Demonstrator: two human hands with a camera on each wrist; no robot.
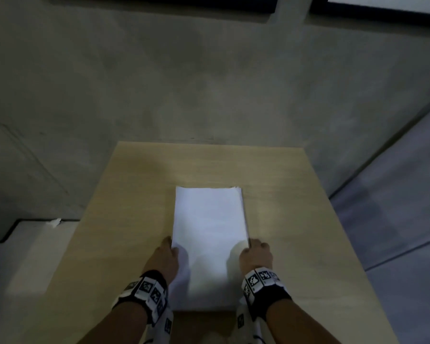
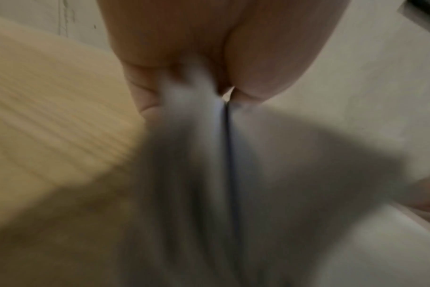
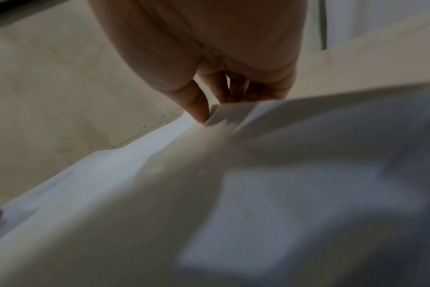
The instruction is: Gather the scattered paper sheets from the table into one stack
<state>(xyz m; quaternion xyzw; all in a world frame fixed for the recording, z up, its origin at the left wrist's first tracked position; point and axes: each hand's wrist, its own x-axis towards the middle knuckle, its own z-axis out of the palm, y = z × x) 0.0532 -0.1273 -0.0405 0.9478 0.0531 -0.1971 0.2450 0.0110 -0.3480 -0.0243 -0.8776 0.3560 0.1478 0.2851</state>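
A stack of white paper sheets (image 1: 209,232) is held over the middle of the light wooden table (image 1: 124,207), its long side running away from me. My left hand (image 1: 169,249) grips the stack's left edge, thumb on top. My right hand (image 1: 255,252) grips the right edge. In the left wrist view the left hand (image 2: 197,81) pinches the blurred paper stack (image 2: 307,136). In the right wrist view the right hand (image 3: 209,108) has its thumb on top and fingers under the paper stack (image 3: 233,114), whose sheet edges fan slightly.
The table (image 1: 296,194) ends at a grey concrete wall (image 1: 184,83) beyond its far edge. Grey floor (image 1: 395,182) lies to the right, and a pale step (image 1: 35,244) to the left.
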